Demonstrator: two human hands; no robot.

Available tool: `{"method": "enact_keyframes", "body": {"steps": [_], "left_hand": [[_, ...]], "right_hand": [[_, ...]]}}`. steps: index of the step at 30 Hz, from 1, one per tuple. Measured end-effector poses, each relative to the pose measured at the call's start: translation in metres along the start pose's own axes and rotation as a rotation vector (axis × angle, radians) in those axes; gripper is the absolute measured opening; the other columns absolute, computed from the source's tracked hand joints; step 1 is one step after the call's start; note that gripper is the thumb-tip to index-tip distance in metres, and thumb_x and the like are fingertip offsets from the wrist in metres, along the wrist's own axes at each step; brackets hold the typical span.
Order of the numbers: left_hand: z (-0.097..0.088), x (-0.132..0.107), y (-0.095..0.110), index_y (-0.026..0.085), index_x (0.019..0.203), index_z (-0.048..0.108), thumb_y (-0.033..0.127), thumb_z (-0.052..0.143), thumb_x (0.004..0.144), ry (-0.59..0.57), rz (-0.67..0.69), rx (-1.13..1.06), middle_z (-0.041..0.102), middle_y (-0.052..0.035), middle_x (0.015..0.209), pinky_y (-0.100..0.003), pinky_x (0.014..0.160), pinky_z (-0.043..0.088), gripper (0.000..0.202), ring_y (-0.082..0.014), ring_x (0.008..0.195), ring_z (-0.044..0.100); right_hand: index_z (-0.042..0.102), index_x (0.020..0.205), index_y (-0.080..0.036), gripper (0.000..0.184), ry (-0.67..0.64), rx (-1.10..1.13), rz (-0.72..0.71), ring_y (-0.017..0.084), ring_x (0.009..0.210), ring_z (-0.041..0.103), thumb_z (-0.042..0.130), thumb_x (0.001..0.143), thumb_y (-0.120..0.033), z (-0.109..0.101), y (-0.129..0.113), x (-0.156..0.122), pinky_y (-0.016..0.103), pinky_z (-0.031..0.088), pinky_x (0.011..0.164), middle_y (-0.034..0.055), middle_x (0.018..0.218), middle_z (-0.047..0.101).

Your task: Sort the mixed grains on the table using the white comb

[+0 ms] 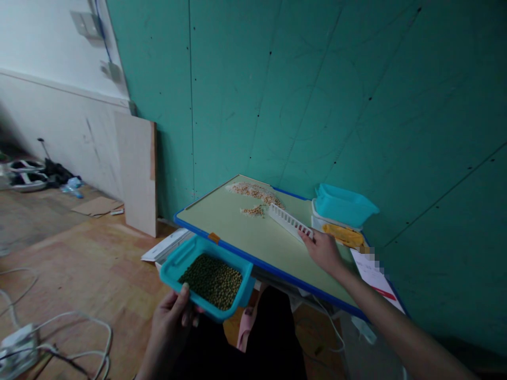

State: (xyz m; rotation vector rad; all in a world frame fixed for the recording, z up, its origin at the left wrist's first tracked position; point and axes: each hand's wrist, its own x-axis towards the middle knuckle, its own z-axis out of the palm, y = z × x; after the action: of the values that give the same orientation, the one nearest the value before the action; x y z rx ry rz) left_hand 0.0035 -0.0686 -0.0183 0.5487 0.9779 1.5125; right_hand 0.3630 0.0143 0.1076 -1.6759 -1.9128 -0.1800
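My left hand (pixel 173 319) is closed on the near rim of a teal tray (pixel 176 262) filled with small green beans (pixel 212 281), held below the front edge of the green desk (pixel 245 235). My right hand (pixel 322 249) rests on the desk, its fingers curled on the near end of a white slotted strip (pixel 287 220). The strip's far end lies beside piles of pale beans (pixel 255 198) spread over the desk's far part.
A teal tub (pixel 343 204) stacked on white trays stands at the desk's right, with a yellow item (pixel 344 235) and a paper sheet (pixel 374 275) nearer. Behind is a green wall (pixel 317 89). Cables and a power strip (pixel 19 348) lie on the wooden floor at left.
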Motion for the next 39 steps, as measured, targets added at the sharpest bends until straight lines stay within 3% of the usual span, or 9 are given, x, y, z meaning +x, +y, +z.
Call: {"method": "enact_keyframes", "body": {"steps": [7,14,20,31,39], "left_hand": [[0.0,0.002,-0.001,0.02,0.059,0.062,0.058,0.087,0.069,0.006,-0.019,-0.009,0.051,0.0041,0.037,-0.02,0.042,0.042,0.047,-0.0106,0.037,0.05],[-0.003,0.003,-0.003,0.018,0.061,0.064,0.058,0.088,0.068,0.003,-0.023,-0.013,0.053,0.0035,0.038,-0.019,0.041,0.042,0.046,-0.0105,0.036,0.052],[0.0,0.002,-0.002,0.019,0.062,0.065,0.055,0.089,0.068,0.009,-0.009,-0.038,0.046,0.0067,0.035,-0.018,0.04,0.042,0.044,-0.0109,0.037,0.054],[0.001,0.002,0.001,0.02,0.06,0.065,0.057,0.088,0.068,-0.007,-0.024,-0.021,0.049,0.0043,0.037,-0.02,0.041,0.042,0.045,-0.0111,0.037,0.051],[0.01,-0.007,0.008,0.02,0.06,0.062,0.062,0.084,0.071,0.018,-0.031,0.017,0.051,0.0051,0.04,-0.02,0.044,0.042,0.049,-0.0098,0.038,0.05]], "right_hand": [[0.077,0.08,-0.014,0.045,0.011,-0.035,0.033,0.023,0.059,0.068,0.046,0.095,-0.042,0.011,-0.018,0.024,0.029,0.038,0.056,0.0152,0.068,0.075],[0.076,0.076,-0.015,0.042,0.079,-0.072,0.07,0.022,0.058,0.066,0.049,0.094,-0.041,0.015,-0.022,0.029,0.028,0.037,0.055,0.0146,0.067,0.075],[0.072,0.067,-0.016,0.043,0.063,0.021,0.086,0.021,0.054,0.064,0.051,0.092,-0.044,0.02,-0.025,0.031,0.028,0.035,0.051,0.0137,0.06,0.072],[0.072,0.069,-0.015,0.042,0.056,0.15,0.094,0.022,0.06,0.067,0.052,0.09,-0.046,0.026,-0.036,0.036,0.027,0.037,0.053,0.0119,0.063,0.073],[0.068,0.062,-0.016,0.05,0.048,0.244,0.112,0.022,0.056,0.063,0.053,0.086,-0.057,0.027,-0.031,0.035,0.027,0.034,0.05,0.0086,0.055,0.066]]}}
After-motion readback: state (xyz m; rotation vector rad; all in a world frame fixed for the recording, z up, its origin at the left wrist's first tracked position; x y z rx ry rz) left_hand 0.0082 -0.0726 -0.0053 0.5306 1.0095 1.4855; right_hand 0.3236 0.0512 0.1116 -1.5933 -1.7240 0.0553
